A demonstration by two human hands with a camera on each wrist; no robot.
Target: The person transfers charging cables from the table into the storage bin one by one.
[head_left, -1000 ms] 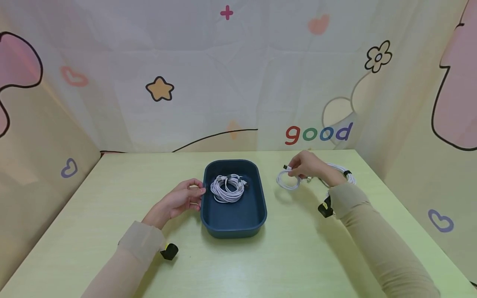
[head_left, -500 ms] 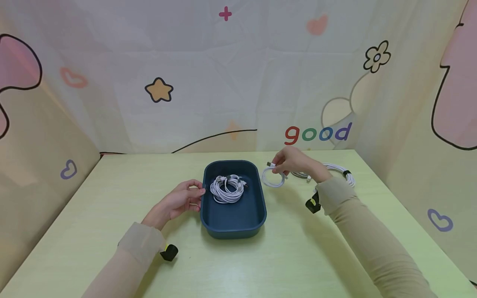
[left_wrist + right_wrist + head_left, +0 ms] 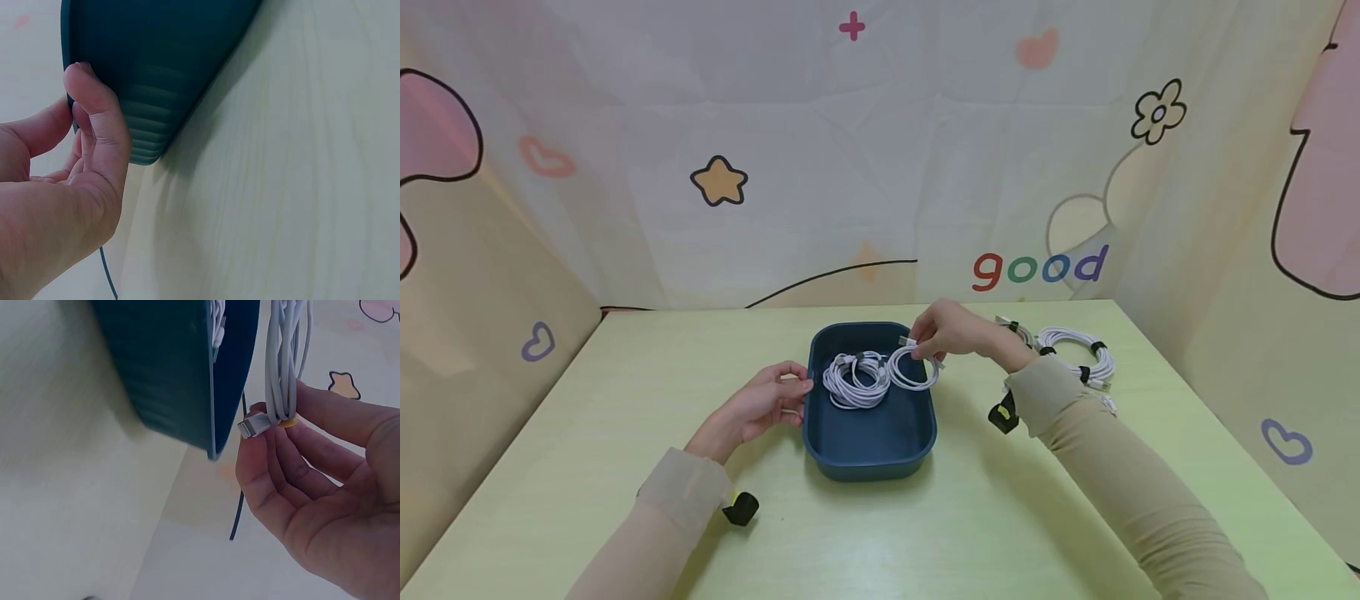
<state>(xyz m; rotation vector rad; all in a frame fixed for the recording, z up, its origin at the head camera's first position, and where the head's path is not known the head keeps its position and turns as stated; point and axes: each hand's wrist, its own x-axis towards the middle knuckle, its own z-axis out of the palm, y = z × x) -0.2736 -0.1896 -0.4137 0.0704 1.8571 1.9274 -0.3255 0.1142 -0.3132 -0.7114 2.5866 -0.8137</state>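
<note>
My left hand (image 3: 763,402) pinches the left rim of a dark blue plastic bin (image 3: 868,437), thumb on one side and fingers against the outer wall, as the left wrist view shows. Inside the bin lie coiled white cables (image 3: 853,393), toward its left. With my right hand (image 3: 953,330) I pinch a coiled white charging cable (image 3: 912,385) over the bin's right rim. A Lightning-type plug (image 3: 253,426) sticks out between the fingertips in the right wrist view. Near that plug is a yellow tie (image 3: 288,422) on the coil.
On the table's right lie a white cable coil (image 3: 1075,335) with black straps and a greyish coil (image 3: 1018,330) beside it, partly behind my right wrist. A patterned cloth (image 3: 812,208) hangs behind the pale table (image 3: 587,433).
My right hand has carried the coiled charging cable leftward from the right of the table to above the bin's right side. The left hand and the bin have stayed put.
</note>
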